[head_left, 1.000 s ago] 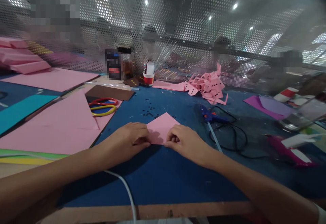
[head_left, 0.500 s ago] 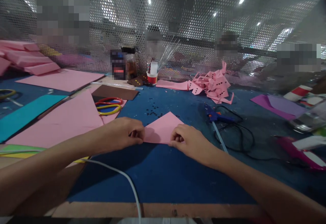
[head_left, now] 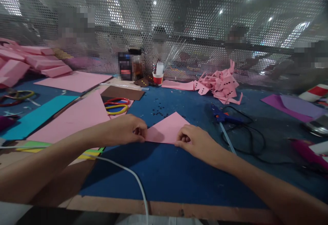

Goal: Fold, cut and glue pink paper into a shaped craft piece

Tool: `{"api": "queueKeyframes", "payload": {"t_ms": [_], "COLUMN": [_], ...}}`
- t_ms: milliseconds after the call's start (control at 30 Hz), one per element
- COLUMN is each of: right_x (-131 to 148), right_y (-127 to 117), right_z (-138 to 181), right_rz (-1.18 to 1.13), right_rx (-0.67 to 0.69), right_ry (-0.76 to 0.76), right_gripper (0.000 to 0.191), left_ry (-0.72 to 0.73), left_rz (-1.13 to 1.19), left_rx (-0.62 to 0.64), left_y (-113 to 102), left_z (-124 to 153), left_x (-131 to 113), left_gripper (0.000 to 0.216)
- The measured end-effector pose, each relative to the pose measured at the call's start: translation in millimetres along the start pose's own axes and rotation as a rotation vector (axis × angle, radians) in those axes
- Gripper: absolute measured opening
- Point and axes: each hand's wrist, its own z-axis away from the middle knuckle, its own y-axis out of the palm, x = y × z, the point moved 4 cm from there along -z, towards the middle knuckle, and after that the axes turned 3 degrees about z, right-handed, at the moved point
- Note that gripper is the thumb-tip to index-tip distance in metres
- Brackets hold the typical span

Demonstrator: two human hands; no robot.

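Note:
A folded pink paper triangle (head_left: 169, 129) lies flat on the blue table mat (head_left: 164, 173), its tip pointing away from me. My left hand (head_left: 125, 129) is closed, pinching the triangle's near left corner. My right hand (head_left: 197, 141) is curled with its fingertips pressed on the near right corner. Both forearms reach in from the near edge.
Large pink sheets (head_left: 77, 115), a teal sheet (head_left: 38, 115) and red and yellow scissors (head_left: 116, 105) lie at the left. A blue glue gun (head_left: 222, 117) with black cord sits at the right. Punched pink scraps (head_left: 220, 85), a cup (head_left: 158, 78) and jars stand by the perforated screen. A white cable (head_left: 128, 173) crosses the near edge.
My hands have slid apart along the triangle's near edge, the left one moving left. The camera has shifted a little, so the table appears further right.

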Motion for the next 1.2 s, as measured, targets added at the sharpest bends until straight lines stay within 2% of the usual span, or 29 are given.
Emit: {"api": "queueKeyframes", "payload": {"t_ms": [833,1067,1200], "right_x": [-3,-1,-2], "right_y": [2,2,3], "right_z": [-1,-1,-1], "right_rz": [0.0,0.022,0.043], "right_rx": [-0.011,-0.015,-0.036], "right_ry": [-0.01,0.008,0.005], "right_gripper": [0.009,0.008,0.01], "left_ry": [0.044,0.073,0.043], "left_rz": [-0.005,-0.001,0.049], "left_rx": [0.05,-0.024,-0.124], "left_y": [-2,7,18], "left_z": [1,2,-5], "left_x": [6,-10,-14], "left_gripper": [0.009,0.011,0.012]}}
